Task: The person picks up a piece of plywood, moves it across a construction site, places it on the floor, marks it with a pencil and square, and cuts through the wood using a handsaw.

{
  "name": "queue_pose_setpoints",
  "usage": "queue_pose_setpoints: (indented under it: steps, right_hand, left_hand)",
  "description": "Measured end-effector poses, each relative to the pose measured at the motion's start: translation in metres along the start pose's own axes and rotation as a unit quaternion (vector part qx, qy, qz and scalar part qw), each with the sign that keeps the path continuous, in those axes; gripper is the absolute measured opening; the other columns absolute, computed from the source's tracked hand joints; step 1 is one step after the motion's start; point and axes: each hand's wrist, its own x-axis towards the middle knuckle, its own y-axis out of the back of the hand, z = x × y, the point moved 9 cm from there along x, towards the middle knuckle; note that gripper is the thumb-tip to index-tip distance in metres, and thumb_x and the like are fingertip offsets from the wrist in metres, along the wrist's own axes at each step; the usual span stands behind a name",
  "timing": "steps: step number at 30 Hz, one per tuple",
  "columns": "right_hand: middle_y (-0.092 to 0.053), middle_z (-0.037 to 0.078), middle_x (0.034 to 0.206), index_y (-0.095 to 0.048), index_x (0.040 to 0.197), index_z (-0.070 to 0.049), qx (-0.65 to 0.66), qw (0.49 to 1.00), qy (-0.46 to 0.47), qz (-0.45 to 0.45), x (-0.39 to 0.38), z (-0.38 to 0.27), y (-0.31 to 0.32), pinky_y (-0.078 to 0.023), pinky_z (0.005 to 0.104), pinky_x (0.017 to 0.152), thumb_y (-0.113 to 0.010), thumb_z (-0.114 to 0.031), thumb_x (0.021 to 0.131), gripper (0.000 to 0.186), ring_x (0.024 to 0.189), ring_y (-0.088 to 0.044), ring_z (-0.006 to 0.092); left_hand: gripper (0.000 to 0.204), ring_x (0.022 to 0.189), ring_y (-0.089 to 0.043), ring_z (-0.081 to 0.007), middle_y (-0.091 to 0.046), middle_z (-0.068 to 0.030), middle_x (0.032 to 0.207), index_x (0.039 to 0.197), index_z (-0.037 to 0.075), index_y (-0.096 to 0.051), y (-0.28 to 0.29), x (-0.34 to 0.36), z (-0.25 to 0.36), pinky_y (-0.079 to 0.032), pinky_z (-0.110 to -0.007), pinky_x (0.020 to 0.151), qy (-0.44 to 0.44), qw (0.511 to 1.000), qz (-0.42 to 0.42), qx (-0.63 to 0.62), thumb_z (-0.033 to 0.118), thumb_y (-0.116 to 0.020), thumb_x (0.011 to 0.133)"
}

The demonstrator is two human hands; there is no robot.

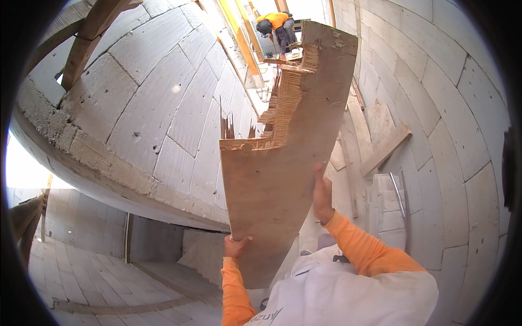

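A large brown plywood sheet point(277, 185) stands tilted in front of me, its upper left side broken into a jagged, splintered edge. My left hand point(236, 246) grips its left edge low down, the thumb lying across the near face. Higher up on the opposite edge, my right hand point(323, 195) is pressed against the board, with its fingers partly hidden behind it. Both forearms wear orange sleeves.
Block walls rise at left point(147, 92) and right point(446, 146). Beyond the board a person in orange point(274, 23) bends over near yellow beams point(239, 32). Loose planks point(386, 149), stacked blocks point(389, 201) and a metal bar point(397, 193) stand at right.
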Motion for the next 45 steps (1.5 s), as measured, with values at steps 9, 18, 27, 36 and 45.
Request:
queue_pose_setpoints:
  steps: [9, 18, 27, 36, 45]
  right_hand:
    - [-0.061, 0.006, 0.129, -0.052, 0.14, 0.003, -0.016, 1.0, -0.013, 0.021, -0.003, 0.006, 0.016, -0.042, 0.027, 0.101, -0.057, -0.066, 0.099, 0.081, 0.117, -0.054, 0.0126]
    - [-0.041, -0.009, 0.073, -0.056, 0.077, -0.009, -0.052, 0.993, 0.011, 0.102, -0.013, -0.011, 0.044, -0.03, 0.023, 0.061, -0.059, -0.075, 0.093, 0.068, 0.07, -0.034, 0.0038]
    - [-0.033, -0.01, 0.07, -0.04, 0.071, -0.018, -0.045, 0.99, 0.036, 0.128, -0.008, -0.014, 0.066, -0.024, 0.0245, 0.058, -0.058, -0.076, 0.093, 0.065, 0.067, -0.028, 0.0041]
    - [-0.056, -0.002, 0.09, -0.065, 0.094, -0.002, -0.048, 0.994, 0.044, 0.088, 0.008, -0.017, 0.07, -0.041, 0.0244, 0.077, -0.053, -0.076, 0.096, 0.075, 0.085, -0.047, 0.0075]
    - [-0.064, 0.005, 0.113, -0.067, 0.116, 0.005, -0.026, 0.998, 0.024, 0.048, 0.024, -0.002, 0.079, -0.042, 0.0288, 0.097, -0.05, -0.076, 0.096, 0.085, 0.105, -0.054, 0.0124]
  left_hand:
    - [0.041, 0.085, -0.067, -0.0109, -0.077, -0.0039, 0.097, 0.107, -0.003, -0.077, -0.012, 0.03, 0.002, -0.054, -0.03, 0.08, 0.006, 0.998, -0.059, 0.025, 0.024, -0.09, 0.079]
    - [0.041, 0.085, -0.067, -0.0113, -0.078, -0.0046, 0.096, 0.109, -0.003, -0.076, -0.039, 0.031, 0.009, -0.054, -0.032, 0.08, 0.003, 0.995, -0.085, 0.053, 0.026, -0.088, 0.081]
    - [0.039, 0.083, -0.066, -0.0101, -0.078, -0.0041, 0.094, 0.106, -0.002, -0.078, -0.057, 0.017, 0.022, -0.054, -0.031, 0.079, 0.021, 0.994, -0.091, 0.052, 0.026, -0.088, 0.082]
    - [0.038, 0.08, -0.065, -0.0076, -0.078, -0.002, 0.092, 0.103, -0.001, -0.079, -0.06, 0.002, 0.011, -0.054, -0.028, 0.076, 0.037, 0.996, -0.065, 0.058, 0.029, -0.09, 0.081]
    - [0.04, 0.082, -0.066, -0.0075, -0.078, -0.0018, 0.094, 0.106, -0.001, -0.079, -0.069, -0.016, 0.017, -0.054, -0.027, 0.077, 0.046, 0.998, -0.046, 0.024, 0.029, -0.09, 0.082]
